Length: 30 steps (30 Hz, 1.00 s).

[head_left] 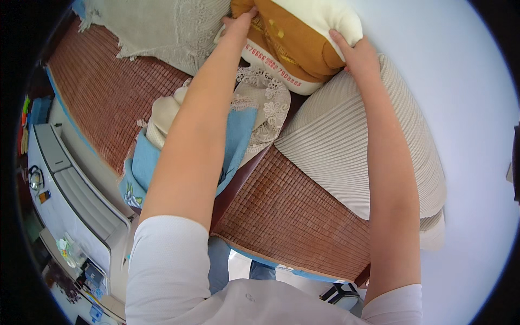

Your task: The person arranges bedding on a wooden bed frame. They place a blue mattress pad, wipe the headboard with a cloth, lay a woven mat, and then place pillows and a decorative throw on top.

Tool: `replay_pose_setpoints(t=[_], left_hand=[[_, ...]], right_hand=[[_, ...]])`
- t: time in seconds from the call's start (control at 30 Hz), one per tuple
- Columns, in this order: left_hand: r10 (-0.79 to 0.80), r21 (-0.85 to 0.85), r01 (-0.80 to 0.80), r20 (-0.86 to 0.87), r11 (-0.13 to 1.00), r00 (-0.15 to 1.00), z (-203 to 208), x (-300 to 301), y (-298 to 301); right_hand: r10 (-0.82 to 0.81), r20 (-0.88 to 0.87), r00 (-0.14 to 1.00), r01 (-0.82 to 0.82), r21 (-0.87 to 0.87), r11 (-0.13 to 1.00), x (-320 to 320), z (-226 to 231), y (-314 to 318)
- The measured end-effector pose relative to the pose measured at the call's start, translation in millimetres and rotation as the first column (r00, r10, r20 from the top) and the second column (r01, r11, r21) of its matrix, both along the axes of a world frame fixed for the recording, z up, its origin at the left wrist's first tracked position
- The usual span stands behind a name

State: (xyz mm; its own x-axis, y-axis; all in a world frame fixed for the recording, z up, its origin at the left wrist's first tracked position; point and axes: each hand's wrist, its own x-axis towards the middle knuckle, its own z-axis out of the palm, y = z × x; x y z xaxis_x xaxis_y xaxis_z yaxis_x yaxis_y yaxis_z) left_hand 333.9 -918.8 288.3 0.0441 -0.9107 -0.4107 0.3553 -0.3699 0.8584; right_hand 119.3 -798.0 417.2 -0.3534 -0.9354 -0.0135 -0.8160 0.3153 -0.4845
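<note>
At the top of the view a plump brown and cream cushion [292, 46], printed along its lower edge, leans against the wall. My left hand [241, 21] grips its left side, the fingers partly hidden behind the forearm. On the other side, my right hand [358, 56] pinches the cream corner, thumb in front and the other fingers out of sight. A striped beige cushion [330, 135] lies under my right forearm. Below my left forearm are a light blue cloth [241, 132] and a lace cover [268, 105] draped over a dark wooden armrest.
Brown woven mats [287, 195] cover the seats on both sides of the armrest. A lace-covered cushion [162, 32] stands at the far left. The white wall [455, 81] runs along the right. A table [81, 200] with small items stands at the left.
</note>
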Motion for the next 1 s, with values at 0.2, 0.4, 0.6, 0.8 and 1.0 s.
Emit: replay_pose_setpoints(t=[0.2,0.4,0.6,0.8,1.0], left_hand=[[-0.617,-0.081,0.624,0.094,0.777,0.781,-8,76,-3],[-0.396,-0.058,0.625,0.727,0.779,0.561,-3,208,117],[-0.375,0.062,0.620,0.841,0.782,0.390,31,291,296],[-0.422,0.202,0.763,0.901,0.614,0.102,29,279,375],[-0.243,-0.048,0.572,0.873,0.819,0.422,26,285,414]], right_hand=[[0.021,0.202,0.979,0.010,-0.151,0.988,-2,-6,-10],[0.168,0.260,0.951,-0.027,-0.470,0.882,70,-6,72],[0.375,0.032,0.927,-0.360,-0.213,0.908,186,-69,185],[0.688,-0.398,0.607,-0.744,0.020,0.668,249,-45,155],[0.807,-0.323,0.494,-0.849,0.019,0.528,243,-10,212]])
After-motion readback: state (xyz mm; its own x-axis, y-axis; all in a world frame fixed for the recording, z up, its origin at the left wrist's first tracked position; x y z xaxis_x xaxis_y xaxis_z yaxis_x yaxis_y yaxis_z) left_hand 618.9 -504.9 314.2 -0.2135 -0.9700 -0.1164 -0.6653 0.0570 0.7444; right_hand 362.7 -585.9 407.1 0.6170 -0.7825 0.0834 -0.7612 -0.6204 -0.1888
